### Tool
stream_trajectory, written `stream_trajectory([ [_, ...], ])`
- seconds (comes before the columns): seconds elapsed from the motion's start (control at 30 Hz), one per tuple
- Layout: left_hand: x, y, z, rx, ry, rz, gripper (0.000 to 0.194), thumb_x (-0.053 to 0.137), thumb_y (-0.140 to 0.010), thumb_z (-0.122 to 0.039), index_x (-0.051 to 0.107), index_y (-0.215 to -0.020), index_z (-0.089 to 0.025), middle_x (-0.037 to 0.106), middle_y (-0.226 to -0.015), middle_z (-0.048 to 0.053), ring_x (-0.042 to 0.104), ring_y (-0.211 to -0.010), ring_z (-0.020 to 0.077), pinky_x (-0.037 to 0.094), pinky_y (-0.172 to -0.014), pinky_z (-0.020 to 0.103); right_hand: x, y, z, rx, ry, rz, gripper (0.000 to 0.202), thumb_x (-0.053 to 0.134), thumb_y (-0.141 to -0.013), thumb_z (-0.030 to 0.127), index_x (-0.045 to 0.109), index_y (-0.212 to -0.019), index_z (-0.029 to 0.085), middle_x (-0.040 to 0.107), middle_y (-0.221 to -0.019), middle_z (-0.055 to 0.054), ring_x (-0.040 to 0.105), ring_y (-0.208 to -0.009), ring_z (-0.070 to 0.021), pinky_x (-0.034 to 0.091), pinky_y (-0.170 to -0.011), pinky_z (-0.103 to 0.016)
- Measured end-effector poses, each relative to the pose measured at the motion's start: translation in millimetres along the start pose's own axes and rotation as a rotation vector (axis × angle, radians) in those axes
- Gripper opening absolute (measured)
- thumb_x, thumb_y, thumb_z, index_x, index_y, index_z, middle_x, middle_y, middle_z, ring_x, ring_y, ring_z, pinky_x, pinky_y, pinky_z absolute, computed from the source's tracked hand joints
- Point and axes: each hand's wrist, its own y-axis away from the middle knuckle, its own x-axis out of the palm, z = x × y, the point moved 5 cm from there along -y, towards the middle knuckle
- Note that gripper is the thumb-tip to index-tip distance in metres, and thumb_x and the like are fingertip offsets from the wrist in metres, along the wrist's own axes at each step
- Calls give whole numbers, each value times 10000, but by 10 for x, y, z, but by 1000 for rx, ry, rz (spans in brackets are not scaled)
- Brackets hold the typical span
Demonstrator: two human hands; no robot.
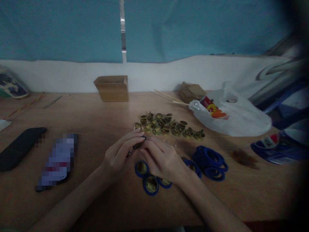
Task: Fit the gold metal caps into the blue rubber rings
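Observation:
My left hand (122, 153) and my right hand (163, 158) meet at the middle of the table, fingers closed round a small dark round piece (138, 145) with a blue edge, mostly hidden by the fingers. Just beyond them lies a group of brass-coloured round metal parts (156, 129). Below and between my hands rest brass discs set in blue rings, one (141, 169) near the fingers and another (151, 184) closer to me. More of these are partly covered by my right hand and wrist. A pile of loose blue rings (210, 161) lies right of my right hand.
An open cardboard box (114, 90) stands at the back, and a crumpled brown box (191, 92) further right. A white plastic bag (238, 112) and a blue packet (282, 145) lie right. A phone (58, 162) and black case (21, 146) lie left.

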Motion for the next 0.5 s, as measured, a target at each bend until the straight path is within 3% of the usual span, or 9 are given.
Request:
stream_trajectory([
  [0.5, -31, -12, -34, 27, 51, -42, 393, 634, -786, 7, 596, -1162, -98, 670, -1177, 145, 630, -1148, 248, 552, -985, 386, -3, 5, 21, -33, 62, -5, 133, 458, -918, 104, 588, -889, 112, 638, -829, -94, 602, -777, -195, 531, -708, -302],
])
